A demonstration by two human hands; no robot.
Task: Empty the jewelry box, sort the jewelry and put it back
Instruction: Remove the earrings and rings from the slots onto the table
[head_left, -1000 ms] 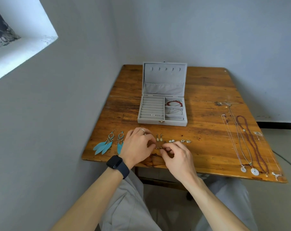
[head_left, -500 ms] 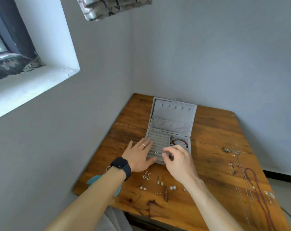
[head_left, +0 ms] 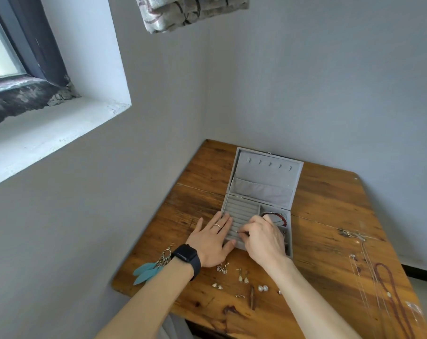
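The grey jewelry box (head_left: pixel 264 189) stands open on the wooden table (head_left: pixel 330 216), lid upright. My left hand (head_left: pixel 211 243) lies flat with straight fingers on the box's left front corner. My right hand (head_left: pixel 262 237) pinches a small earring (head_left: pixel 237 231) over the ridged ring rolls. A red bracelet (head_left: pixel 279 216) lies in the right compartment. Several small earrings (head_left: pixel 242 277) sit on the table in front of the box, with blue feather earrings (head_left: pixel 150 269) at the left edge.
Several necklaces (head_left: pixel 388 292), one of dark red beads, are laid out along the table's right side. A grey wall runs close along the table's left and back edges. A window recess (head_left: pixel 55 113) is up at the left.
Both hands have moved from the small earrings near the table's front edge up to the box. The left hand now rests on the box, and the right hand has carried an earring to the ring rolls.
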